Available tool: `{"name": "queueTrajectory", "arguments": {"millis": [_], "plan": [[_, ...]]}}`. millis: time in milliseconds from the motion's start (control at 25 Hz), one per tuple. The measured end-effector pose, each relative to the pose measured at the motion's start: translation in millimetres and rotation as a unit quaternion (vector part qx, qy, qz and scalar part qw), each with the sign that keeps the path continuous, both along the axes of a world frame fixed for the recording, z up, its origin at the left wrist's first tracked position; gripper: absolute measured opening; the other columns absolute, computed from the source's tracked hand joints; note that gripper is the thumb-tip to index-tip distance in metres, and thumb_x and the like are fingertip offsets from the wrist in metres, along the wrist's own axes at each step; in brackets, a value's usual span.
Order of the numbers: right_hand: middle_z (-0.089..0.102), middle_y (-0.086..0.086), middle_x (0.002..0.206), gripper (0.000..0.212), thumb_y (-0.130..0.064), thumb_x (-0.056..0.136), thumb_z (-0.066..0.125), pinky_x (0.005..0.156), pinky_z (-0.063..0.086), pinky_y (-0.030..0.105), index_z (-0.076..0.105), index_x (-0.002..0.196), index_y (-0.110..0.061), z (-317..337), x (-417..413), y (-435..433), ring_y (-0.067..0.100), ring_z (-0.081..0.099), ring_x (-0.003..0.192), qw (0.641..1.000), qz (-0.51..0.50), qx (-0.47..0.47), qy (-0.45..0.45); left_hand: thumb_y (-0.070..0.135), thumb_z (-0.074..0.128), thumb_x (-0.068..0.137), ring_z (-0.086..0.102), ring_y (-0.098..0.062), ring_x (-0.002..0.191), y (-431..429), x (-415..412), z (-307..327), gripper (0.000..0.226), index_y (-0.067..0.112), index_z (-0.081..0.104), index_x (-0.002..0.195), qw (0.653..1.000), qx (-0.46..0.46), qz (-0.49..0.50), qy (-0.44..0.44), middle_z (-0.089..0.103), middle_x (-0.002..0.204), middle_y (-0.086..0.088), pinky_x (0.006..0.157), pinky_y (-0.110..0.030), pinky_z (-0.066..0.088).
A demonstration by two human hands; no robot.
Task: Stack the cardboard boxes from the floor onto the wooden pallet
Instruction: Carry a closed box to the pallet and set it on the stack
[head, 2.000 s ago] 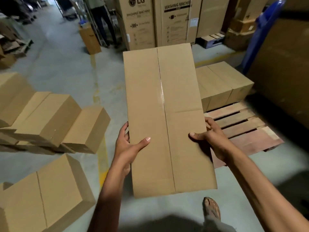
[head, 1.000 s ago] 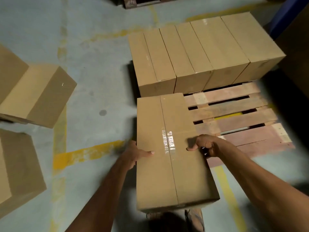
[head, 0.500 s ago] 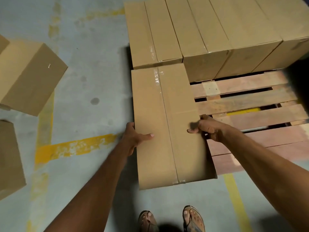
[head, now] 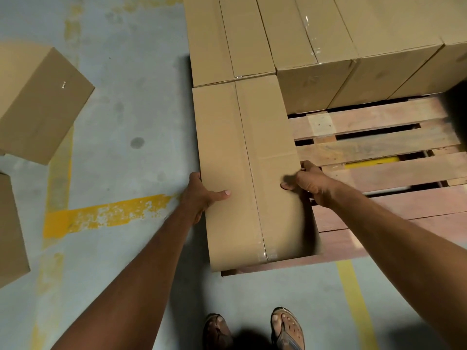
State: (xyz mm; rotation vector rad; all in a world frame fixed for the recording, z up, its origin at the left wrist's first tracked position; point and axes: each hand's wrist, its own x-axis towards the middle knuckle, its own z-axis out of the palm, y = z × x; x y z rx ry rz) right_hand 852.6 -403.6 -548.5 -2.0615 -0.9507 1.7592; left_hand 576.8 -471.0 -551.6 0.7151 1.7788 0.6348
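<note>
Box (head: 250,173) at the pallet (head: 379,157) near-left corner, far end touching the back row (head: 316,34). Left hand (head: 202,195) grips its left side, right hand (head: 310,184) its right side, thumbs on top. Two spare boxes (head: 38,102) on the floor (head: 126,109), off the pallet's left edge.

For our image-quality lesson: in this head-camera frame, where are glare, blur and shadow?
Head view: glare streaks the clear tape on a rear box; the right hand and the held box beside it are motion-blurred; shadow pools on the floor around the feet.
</note>
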Motion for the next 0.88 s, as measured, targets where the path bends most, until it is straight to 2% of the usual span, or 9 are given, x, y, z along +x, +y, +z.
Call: {"name": "queueTrajectory", "arguments": {"millis": [120, 440, 640, 760, 880], "plan": [[0.068, 0.012, 0.123, 0.064, 0.004, 0.082, 0.077, 0.067, 0.047, 0.028, 0.049, 0.136, -0.016, -0.5, 5.1, -0.8, 0.026, 0.065, 0.102, 1.000, 0.001, 0.001, 0.000, 0.008, 0.092, 0.073, 0.059, -0.020, 0.110, -2.5, 5.9, 1.8, 0.087, 0.006, 0.038, 0.141, 0.999, 0.024, -0.008, 0.029, 0.056, 0.123, -0.003, 0.090, -0.030, 0.050], [0.069, 0.012, 0.120, 0.063, 0.004, 0.083, 0.076, 0.071, 0.049, 0.030, 0.050, 0.137, -0.016, 0.4, 6.7, 1.7, 0.021, 0.064, 0.098, 1.000, 0.010, 0.022, -0.002, 0.013, 0.092, 0.073, 0.059, -0.018, 0.109, -1.8, 8.4, -2.5, 0.087, 0.007, 0.039, 0.141, 0.997, 0.037, -0.017, 0.059, 0.057, 0.123, -0.003, 0.085, -0.025, 0.048], [0.068, 0.011, 0.121, 0.063, 0.004, 0.083, 0.077, 0.082, 0.051, 0.035, 0.051, 0.137, -0.016, 1.5, 5.6, 1.4, 0.023, 0.064, 0.103, 1.000, 0.009, 0.023, -0.004, 0.013, 0.092, 0.074, 0.059, -0.017, 0.107, -2.3, 7.5, -4.0, 0.086, 0.007, 0.039, 0.141, 0.997, 0.035, -0.021, 0.064, 0.057, 0.122, -0.002, 0.066, -0.007, 0.044], [0.069, 0.011, 0.119, 0.062, 0.006, 0.082, 0.077, 0.089, 0.054, 0.037, 0.052, 0.135, -0.016, 2.5, 5.1, 0.4, 0.025, 0.065, 0.105, 1.000, -0.007, 0.029, -0.005, 0.014, 0.093, 0.073, 0.058, -0.016, 0.107, -1.3, 7.4, -3.4, 0.087, 0.007, 0.039, 0.141, 0.997, 0.032, -0.025, 0.071, 0.057, 0.122, -0.002, 0.073, -0.014, 0.047], [0.069, 0.005, 0.110, 0.062, 0.004, 0.083, 0.078, 0.078, 0.051, 0.031, 0.053, 0.136, -0.017, 4.7, 6.3, -3.3, 0.018, 0.064, 0.096, 0.999, 0.002, 0.034, 0.003, 0.019, 0.093, 0.074, 0.057, -0.017, 0.109, -0.8, 7.5, -5.1, 0.089, 0.007, 0.038, 0.143, 0.995, 0.032, -0.034, 0.087, 0.058, 0.126, -0.003, 0.086, -0.025, 0.046]]}}
